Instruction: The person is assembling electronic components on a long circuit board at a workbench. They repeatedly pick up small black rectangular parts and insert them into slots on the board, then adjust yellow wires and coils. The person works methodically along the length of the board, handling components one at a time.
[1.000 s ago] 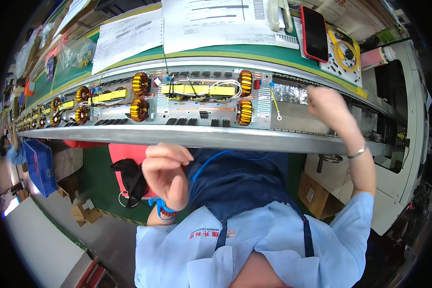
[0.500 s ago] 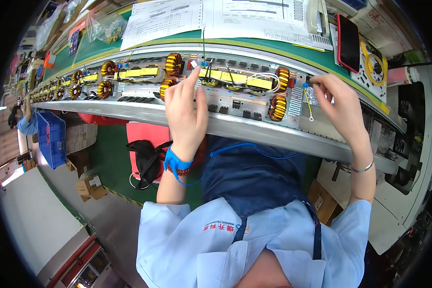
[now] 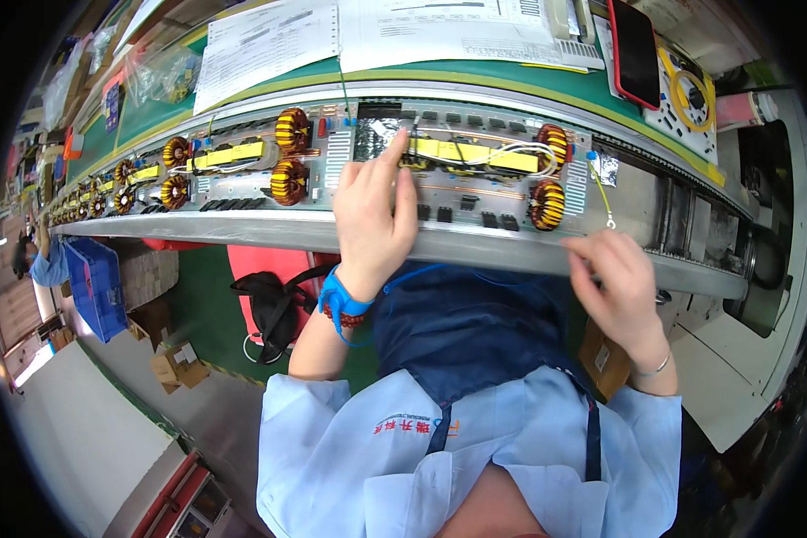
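Left hand (image 3: 369,224) spread, index at left end of board (image 3: 504,195); uneven push could skew it. Right hand (image 3: 615,280) curled, can't tell if pinching; drifting up could snag ring-ended lead (image 3: 603,192).

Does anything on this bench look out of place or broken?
Nothing looks spilled or plainly damaged. The one oddity is a yellow-green wire on the circuit board by the person's left hand: its ring terminal extends past the board's right end, fastened to nothing that I can see.
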The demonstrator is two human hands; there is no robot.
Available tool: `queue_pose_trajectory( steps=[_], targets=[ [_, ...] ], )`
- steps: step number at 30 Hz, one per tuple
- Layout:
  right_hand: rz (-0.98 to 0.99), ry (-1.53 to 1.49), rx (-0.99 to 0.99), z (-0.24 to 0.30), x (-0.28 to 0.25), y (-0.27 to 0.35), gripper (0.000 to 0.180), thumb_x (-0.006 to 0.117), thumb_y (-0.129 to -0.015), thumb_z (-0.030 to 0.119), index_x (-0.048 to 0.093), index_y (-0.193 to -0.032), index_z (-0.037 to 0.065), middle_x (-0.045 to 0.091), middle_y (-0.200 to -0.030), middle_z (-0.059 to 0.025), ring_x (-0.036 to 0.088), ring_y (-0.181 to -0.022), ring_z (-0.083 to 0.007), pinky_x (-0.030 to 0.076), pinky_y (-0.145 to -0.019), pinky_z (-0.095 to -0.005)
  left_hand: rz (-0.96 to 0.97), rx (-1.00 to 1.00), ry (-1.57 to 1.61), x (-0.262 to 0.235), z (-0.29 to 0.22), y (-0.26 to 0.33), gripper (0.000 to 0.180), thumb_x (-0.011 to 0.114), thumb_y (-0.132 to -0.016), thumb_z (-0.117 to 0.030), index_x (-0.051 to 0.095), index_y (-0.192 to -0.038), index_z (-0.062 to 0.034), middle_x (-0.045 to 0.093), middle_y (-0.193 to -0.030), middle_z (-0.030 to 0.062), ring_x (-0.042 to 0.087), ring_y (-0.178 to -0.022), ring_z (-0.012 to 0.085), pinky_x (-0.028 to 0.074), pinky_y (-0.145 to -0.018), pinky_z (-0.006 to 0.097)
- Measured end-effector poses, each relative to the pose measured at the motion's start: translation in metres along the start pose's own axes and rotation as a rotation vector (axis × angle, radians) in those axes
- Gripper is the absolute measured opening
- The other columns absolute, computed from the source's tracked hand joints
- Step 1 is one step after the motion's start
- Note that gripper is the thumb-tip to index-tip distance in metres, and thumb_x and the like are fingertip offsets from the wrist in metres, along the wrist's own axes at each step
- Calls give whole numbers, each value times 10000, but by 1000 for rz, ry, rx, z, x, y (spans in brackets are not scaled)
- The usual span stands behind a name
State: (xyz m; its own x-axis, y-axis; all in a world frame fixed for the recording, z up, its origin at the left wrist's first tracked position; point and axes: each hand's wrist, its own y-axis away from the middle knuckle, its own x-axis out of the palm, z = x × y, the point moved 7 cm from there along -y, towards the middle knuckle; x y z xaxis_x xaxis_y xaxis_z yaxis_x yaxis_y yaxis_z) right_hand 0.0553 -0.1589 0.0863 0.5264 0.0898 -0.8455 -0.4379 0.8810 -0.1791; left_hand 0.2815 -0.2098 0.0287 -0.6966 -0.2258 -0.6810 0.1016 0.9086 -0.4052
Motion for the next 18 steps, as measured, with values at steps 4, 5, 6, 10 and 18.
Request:
queue_pose_trajectory(
  steps=[4, 5, 6, 10, 18],
  targets=[
    [-37, -19, -34, -6, 19, 7, 276, 632, -720, -41, 590, -988, 6, 640, -1017, -100, 574, -865, -264, 469, -779, -361, 96, 85, 78, 27, -29, -4, 418, 546, -840, -32, 540, -1256, 8, 586, -766, 137, 516, -718, 298, 422, -700, 384],
    [-40, 4, -23, -10, 22, 8, 280, 624, -713, -47, 583, -984, 4, 641, -1046, -98, 570, -880, -263, 464, -786, -366, 138, 92, 91, 34, -34, -4, 435, 546, -835, -27, 532, -1268, 11, 592, -796, 139, 516, -729, 296, 422, -707, 380],
    [-42, 27, -11, -14, 25, 9, 283, 616, -705, -53, 576, -980, 3, 641, -1075, -96, 567, -895, -262, 459, -793, -372, 149, 118, 111, 40, -41, -4, 454, 546, -832, -24, 518, -1284, 11, 593, -812, 140, 517, -734, 295, 423, -712, 382],
    [-35, 92, 74, -28, 25, 15, 319, 597, -673, -61, 553, -980, 12, 645, -1148, -76, 560, -929, -254, 435, -764, -368, 204, 177, 146, 60, -59, -2, 513, 547, -822, -17, 470, -1328, 19, 605, -873, 140, 519, -753, 290, 424, -729, 386],
    [27, 50, 89, -34, 24, 27, 303, 611, -660, -33, 564, -955, 21, 658, -1101, -68, 556, -892, -238, 415, -715, -362, 75, 280, 114, 39, -67, 39, 414, 530, -657, 105, 619, -1046, -9, 666, -1112, 131, 600, -907, 287, 434, -794, 361]
  ],
)
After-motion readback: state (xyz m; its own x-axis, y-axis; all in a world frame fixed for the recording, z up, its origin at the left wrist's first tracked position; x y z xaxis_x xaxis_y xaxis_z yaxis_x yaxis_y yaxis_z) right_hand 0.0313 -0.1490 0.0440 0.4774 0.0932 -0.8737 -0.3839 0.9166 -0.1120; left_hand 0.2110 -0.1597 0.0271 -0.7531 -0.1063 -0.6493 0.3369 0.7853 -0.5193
